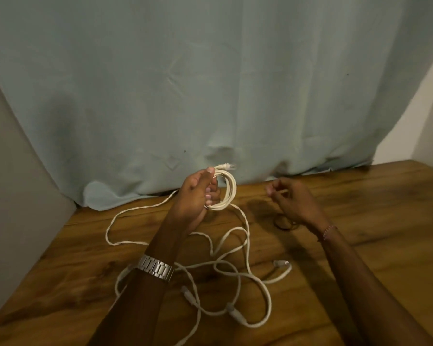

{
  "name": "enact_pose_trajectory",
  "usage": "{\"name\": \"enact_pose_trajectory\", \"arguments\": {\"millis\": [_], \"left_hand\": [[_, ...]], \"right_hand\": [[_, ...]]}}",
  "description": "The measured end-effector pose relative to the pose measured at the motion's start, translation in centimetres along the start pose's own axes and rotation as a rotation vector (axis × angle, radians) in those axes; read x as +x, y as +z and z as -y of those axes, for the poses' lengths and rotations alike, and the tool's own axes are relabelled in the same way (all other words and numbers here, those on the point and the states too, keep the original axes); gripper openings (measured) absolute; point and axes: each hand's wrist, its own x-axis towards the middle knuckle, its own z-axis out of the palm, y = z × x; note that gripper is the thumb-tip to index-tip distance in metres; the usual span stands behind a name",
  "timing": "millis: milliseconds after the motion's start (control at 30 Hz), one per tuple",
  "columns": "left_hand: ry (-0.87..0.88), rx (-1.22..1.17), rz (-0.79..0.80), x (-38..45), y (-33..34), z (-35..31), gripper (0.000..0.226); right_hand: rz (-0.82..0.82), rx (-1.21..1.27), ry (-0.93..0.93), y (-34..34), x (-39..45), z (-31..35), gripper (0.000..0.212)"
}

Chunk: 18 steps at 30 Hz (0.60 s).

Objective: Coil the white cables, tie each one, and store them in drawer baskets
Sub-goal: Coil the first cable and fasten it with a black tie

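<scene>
My left hand (198, 193) is raised above the wooden table (360, 221) and grips a small coil of white cable (226, 193); the cable's plug (226, 166) sticks out above my thumb. From the coil the rest of that cable trails down onto the table. More loose white cable (245, 248) lies tangled in loops under my left forearm, with connectors (281, 263) showing at the right and near the front. My right hand (291, 199) hovers to the right of the coil, its fingers curled loosely, and I cannot tell if it pinches anything.
A pale blue-green cloth (210, 83) hangs behind the table and rests on its far edge. Small dark elastic bands (284, 224) lie on the table under my right wrist. Plain walls stand at the left and far right.
</scene>
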Motion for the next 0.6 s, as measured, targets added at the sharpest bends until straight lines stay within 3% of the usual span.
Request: {"name": "enact_pose_trajectory", "arguments": {"millis": [167,400,600], "left_hand": [[-0.013,0.009,-0.013,0.3,1.1,1.2,0.032],[-0.015,0.022,-0.041,0.3,1.6,2.6,0.032],[-0.016,0.049,-0.067,0.4,1.2,3.5,0.032]], "right_hand": [[0.136,-0.268,0.210,0.1,-1.4,-6.6,0.011],[0.054,-0.451,0.249,3.3,-1.1,-7.9,0.006],[-0.021,-0.160,0.136,3.6,-2.2,-6.6,0.006]]}}
